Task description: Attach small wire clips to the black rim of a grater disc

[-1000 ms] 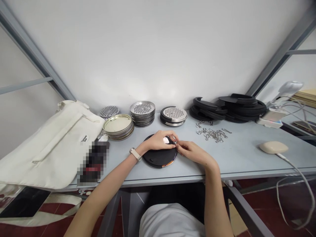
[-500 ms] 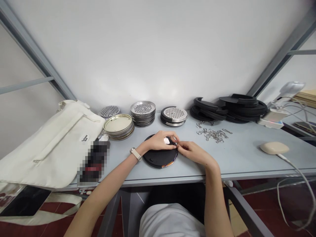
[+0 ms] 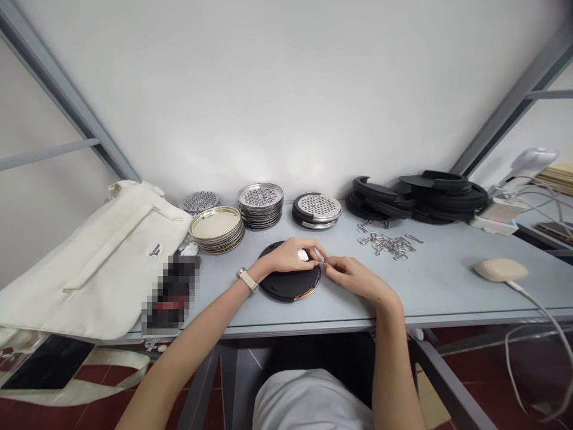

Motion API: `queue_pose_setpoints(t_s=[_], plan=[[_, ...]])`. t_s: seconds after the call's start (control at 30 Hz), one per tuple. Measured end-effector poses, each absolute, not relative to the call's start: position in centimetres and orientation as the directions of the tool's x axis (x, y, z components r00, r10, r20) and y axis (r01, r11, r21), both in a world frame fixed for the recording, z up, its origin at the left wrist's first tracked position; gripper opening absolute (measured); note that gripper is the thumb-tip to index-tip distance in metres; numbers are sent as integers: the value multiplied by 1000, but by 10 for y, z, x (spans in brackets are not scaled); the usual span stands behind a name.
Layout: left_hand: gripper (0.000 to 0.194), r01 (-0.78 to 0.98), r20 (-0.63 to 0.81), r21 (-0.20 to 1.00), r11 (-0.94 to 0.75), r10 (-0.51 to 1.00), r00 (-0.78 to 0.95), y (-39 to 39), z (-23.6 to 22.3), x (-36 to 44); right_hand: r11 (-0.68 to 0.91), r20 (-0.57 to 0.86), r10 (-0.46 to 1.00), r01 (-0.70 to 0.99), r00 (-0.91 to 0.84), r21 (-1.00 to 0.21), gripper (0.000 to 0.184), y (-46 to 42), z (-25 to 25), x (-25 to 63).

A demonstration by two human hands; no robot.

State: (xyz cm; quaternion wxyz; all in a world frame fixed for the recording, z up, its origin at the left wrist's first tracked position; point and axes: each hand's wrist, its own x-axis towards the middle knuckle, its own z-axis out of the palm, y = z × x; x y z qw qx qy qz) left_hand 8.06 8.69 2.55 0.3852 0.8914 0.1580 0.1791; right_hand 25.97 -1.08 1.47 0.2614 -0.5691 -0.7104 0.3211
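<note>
A round black disc with an orange edge lies flat on the grey table in front of me. My left hand, a watch on its wrist, rests on the disc's top right part and holds it down. My right hand is at the disc's right rim, its thumb and forefinger pinched on a small metal clip that touches the rim. Both hands' fingertips meet there. A pile of several loose metal clips lies further right on the table.
Behind the disc stand stacks of perforated metal discs, gold-rimmed lids, one black-ringed grater disc stack and black rings. A white cloth bag lies left, a beige mouse with cable right.
The black disc has turned or shifted slightly under my left hand. My right hand has moved a little to the right at the rim, still pinching the clip.
</note>
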Motion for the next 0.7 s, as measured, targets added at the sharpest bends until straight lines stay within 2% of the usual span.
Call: queue_pose_setpoints(t_s=[0.23, 0.4, 0.47, 0.6, 0.7], plan=[[28, 110, 254, 714, -691, 402, 879, 86, 28, 81, 120, -11, 981, 652, -194, -748, 33, -9, 16, 258], [18, 167, 338, 602, -781, 439, 832, 81, 29, 82, 140, 47, 987, 685, -152, -715, 33, -5, 14, 249], [14, 246, 352, 521, -817, 468, 811, 78, 29, 81, 155, 89, 987, 695, -130, -702, 32, -3, 12, 244], [17, 408, 331, 264, -874, 480, 812, 73, 30, 78, 165, 101, 986, 700, -133, -695, 30, -2, 10, 243], [17, 418, 295, 119, -901, 434, 851, 70, 32, 77, 161, 76, 986, 698, -152, -698, 29, -2, 10, 247]])
